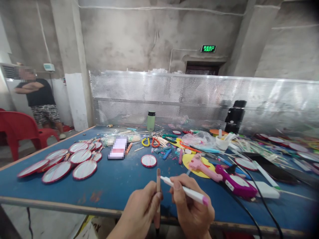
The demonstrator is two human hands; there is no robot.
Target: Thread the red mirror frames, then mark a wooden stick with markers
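Observation:
My left hand (pixel 141 209) is closed around a thin wooden stick (pixel 158 186) that stands upright above the table's near edge. My right hand (pixel 191 207) grips a white marker with a pink end (pixel 185 190), its tip pointing left and touching the stick near its top. Both hands hover over the front edge of the blue table (pixel 112 186).
Several red-rimmed round discs (pixel 82 169) lie at left, one more (pixel 149 160) ahead of my hands. Two pink and purple glue guns (pixel 224 176) with black cords lie at right among scissors, sticks and craft clutter. A green bottle (pixel 151 120) stands at back. A person (pixel 40 96) stands far left by red chairs.

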